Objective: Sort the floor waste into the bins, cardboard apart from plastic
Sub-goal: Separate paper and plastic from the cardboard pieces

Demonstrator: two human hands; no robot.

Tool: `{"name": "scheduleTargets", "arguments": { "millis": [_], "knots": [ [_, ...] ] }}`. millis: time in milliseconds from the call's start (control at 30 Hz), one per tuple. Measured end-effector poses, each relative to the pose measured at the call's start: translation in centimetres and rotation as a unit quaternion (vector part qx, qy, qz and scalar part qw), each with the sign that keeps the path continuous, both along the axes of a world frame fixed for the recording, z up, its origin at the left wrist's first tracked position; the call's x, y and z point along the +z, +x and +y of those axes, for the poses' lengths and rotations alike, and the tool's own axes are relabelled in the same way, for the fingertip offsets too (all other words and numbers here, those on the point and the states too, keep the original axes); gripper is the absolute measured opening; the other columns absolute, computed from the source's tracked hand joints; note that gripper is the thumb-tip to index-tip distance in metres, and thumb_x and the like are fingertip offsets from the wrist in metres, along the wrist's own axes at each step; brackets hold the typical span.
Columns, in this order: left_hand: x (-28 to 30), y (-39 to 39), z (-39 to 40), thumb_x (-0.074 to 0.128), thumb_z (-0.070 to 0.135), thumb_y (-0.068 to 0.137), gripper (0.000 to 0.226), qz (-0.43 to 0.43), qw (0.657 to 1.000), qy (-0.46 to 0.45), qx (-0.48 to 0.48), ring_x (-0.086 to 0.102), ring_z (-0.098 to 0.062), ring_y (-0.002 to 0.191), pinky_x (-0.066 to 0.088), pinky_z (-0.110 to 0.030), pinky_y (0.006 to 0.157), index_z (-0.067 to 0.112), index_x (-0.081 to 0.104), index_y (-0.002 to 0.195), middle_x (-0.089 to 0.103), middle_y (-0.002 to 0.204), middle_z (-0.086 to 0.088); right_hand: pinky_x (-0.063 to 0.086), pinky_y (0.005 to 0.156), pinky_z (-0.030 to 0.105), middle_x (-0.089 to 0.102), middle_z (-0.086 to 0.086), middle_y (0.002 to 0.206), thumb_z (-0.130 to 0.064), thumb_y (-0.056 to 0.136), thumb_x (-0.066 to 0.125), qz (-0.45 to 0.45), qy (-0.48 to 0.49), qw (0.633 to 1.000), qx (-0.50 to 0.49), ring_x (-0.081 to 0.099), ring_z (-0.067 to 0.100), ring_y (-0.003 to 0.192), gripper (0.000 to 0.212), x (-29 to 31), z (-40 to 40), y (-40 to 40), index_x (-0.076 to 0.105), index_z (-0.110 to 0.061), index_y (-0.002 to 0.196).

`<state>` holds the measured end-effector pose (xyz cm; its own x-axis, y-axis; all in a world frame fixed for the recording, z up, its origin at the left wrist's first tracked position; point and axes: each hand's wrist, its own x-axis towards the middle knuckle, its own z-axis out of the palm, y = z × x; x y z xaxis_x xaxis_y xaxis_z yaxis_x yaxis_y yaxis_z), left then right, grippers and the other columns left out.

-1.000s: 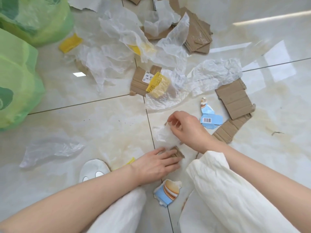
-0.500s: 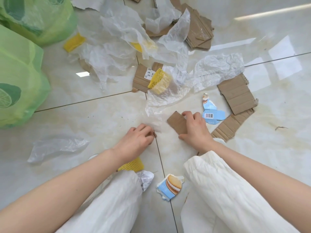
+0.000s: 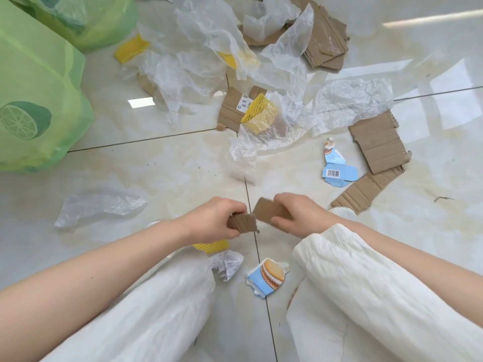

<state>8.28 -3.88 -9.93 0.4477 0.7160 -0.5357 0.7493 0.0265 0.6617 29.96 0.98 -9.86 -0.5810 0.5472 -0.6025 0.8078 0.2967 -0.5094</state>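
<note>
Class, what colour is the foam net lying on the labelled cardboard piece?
The foam net is yellow, seen in the head view, the only one.

Green bin bags: two, one with a lime print (image 3: 39, 105), one behind it (image 3: 86, 19).
Cardboard scraps in my hands: two, one in my left hand (image 3: 217, 220), one in my right hand (image 3: 295, 215).
Yellow foam nets: four in sight (image 3: 258, 113).
Blue printed carton pieces: two (image 3: 337, 168).
Crumpled receipt: one (image 3: 227, 263).
Loose clear films: too overlapped to count.
</note>
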Motion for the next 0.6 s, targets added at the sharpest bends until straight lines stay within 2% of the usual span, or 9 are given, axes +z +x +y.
{"name": "scheduleTargets", "arguments": {
  "millis": [67, 167, 233, 300, 367, 400, 500, 533, 600],
  "knots": [
    [0.3, 0.4, -1.0, 0.062, 0.014, 0.077, 0.015, 0.019, 0.998, -0.031, -0.044, 0.054, -0.016, 0.074, 0.041, -0.023, 0.063, 0.012, 0.058, 0.092, 0.062, 0.079, 0.001, 0.037, 0.068, 0.031, 0.054, 0.003, 0.089, -0.018, 0.085, 0.055, -0.027, -0.02, 0.999, 0.036, 0.051, 0.025, 0.081, 0.014, 0.4, -1.6, -0.3, 0.043, -0.017, 0.092],
    [0.0, 1.1, -2.4, 0.052, 0.012, 0.08, 0.024, 0.058, 0.992, -0.065, -0.09, 0.056, -0.027, 0.078, 0.047, -0.037, 0.066, 0.014, 0.048, 0.104, 0.059, 0.08, -0.005, 0.047, 0.075, 0.038, 0.059, 0.007, 0.102, -0.016, 0.083, 0.051, -0.065, -0.035, 0.994, 0.075, 0.057, 0.03, 0.087, 0.026, -0.1, -3.7, -0.4, 0.042, -0.016, 0.107],
    [-0.4, 1.4, -3.1, 0.053, 0.015, 0.081, 0.032, 0.077, 0.987, -0.074, -0.121, 0.056, -0.029, 0.078, 0.046, -0.038, 0.063, 0.016, 0.042, 0.111, 0.051, 0.078, -0.004, 0.048, 0.078, 0.04, 0.057, 0.005, 0.11, -0.025, 0.084, 0.058, -0.068, -0.039, 0.992, 0.101, 0.059, 0.029, 0.092, 0.038, -0.7, -4.4, -0.6, 0.039, -0.018, 0.116],
    [-0.6, 1.6, -3.4, 0.064, 0.025, 0.08, 0.047, 0.083, 0.981, -0.075, -0.16, 0.056, -0.025, 0.084, 0.045, -0.036, 0.066, 0.019, 0.039, 0.118, 0.055, 0.088, -0.002, 0.048, 0.079, 0.039, 0.051, 0.002, 0.116, -0.04, 0.078, 0.068, -0.094, -0.019, 0.986, 0.138, 0.058, 0.027, 0.099, 0.06, -1.3, -5.0, -0.7, 0.035, -0.02, 0.124],
    [-0.8, 2.0, -3.8, 0.072, 0.033, 0.076, 0.06, 0.116, 0.969, -0.036, -0.217, 0.055, -0.024, 0.093, 0.041, -0.036, 0.068, 0.02, 0.036, 0.121, 0.058, 0.103, -0.001, 0.044, 0.076, 0.038, 0.048, 0.0, 0.115, -0.052, 0.066, 0.074, -0.118, 0.043, 0.977, 0.175, 0.056, 0.025, 0.1, 0.079, -1.9, -5.9, -0.9, 0.034, -0.021, 0.127],
    [-1.1, 2.2, -4.1, 0.073, 0.034, 0.074, 0.06, 0.141, 0.96, 0.004, -0.243, 0.055, -0.025, 0.096, 0.037, -0.035, 0.068, 0.019, 0.035, 0.119, 0.057, 0.108, -0.001, 0.042, 0.072, 0.038, 0.049, 0.001, 0.11, -0.054, 0.057, 0.077, -0.128, 0.077, 0.97, 0.193, 0.056, 0.025, 0.094, 0.085, -2.2, -6.5, -0.9, 0.038, -0.022, 0.125],
    [-1.7, 2.6, -5.2, 0.066, 0.019, 0.077, 0.052, 0.189, 0.932, 0.126, -0.283, 0.054, -0.028, 0.096, 0.027, -0.036, 0.07, 0.018, 0.031, 0.114, 0.053, 0.114, -0.002, 0.036, 0.05, 0.032, 0.054, 0.0, 0.083, -0.05, 0.022, 0.081, -0.147, 0.138, 0.962, 0.185, 0.056, 0.022, 0.062, 0.093, -2.9, -7.8, -1.0, 0.047, -0.023, 0.104],
    [-1.9, 2.6, -5.5, 0.062, 0.012, 0.078, 0.05, 0.193, 0.926, 0.155, -0.285, 0.055, -0.029, 0.094, 0.027, -0.037, 0.07, 0.018, 0.029, 0.114, 0.051, 0.114, -0.004, 0.032, 0.048, 0.03, 0.054, 0.0, 0.078, -0.047, 0.016, 0.081, -0.137, 0.153, 0.964, 0.172, 0.054, 0.021, 0.057, 0.094, -3.2, -7.9, -1.0, 0.046, -0.024, 0.1],
    [-2.4, 2.4, -5.4, 0.056, 0.002, 0.077, 0.047, 0.205, 0.922, 0.182, -0.274, 0.057, -0.03, 0.09, 0.026, -0.037, 0.069, 0.016, 0.03, 0.113, 0.05, 0.11, -0.007, 0.029, 0.049, 0.031, 0.054, -0.001, 0.078, -0.042, 0.018, 0.082, -0.148, 0.16, 0.965, 0.148, 0.054, 0.021, 0.058, 0.09, -3.4, -7.7, -1.2, 0.045, -0.024, 0.099]
  ]
}}
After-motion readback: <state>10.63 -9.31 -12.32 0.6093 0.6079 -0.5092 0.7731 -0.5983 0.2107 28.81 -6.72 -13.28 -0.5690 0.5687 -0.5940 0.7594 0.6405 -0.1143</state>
